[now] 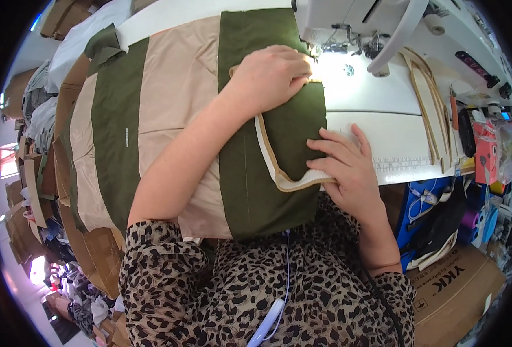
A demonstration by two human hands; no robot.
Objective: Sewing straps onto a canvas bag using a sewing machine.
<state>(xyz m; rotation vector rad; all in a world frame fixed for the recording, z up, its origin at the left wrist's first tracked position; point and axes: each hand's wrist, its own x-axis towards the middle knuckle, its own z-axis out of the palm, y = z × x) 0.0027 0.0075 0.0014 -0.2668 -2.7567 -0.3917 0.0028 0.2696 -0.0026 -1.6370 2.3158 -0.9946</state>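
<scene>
Dark green and beige panels make up a sewn cloth (181, 110) that lies across the sewing table and hangs over its front edge. A narrow tan-and-white tape (267, 153) curves in a loop over the green part. My left hand (273, 78) bears down on the tape and cloth beside the needle, its fingers curled together; they hide part of the tape. A short tan piece of it shows at the fingertips. My right hand (348, 170) rests at the cloth's right edge, pinching the tape's lower run between thumb and fingers, with the other fingers spread.
The lit white sewing machine (360, 29) stands over the cloth's far right. Tan strips (426, 104) lie on the table to the right, near a ruler scale (403, 163). Cardboard boxes (461, 295) stand low on the right and along the left.
</scene>
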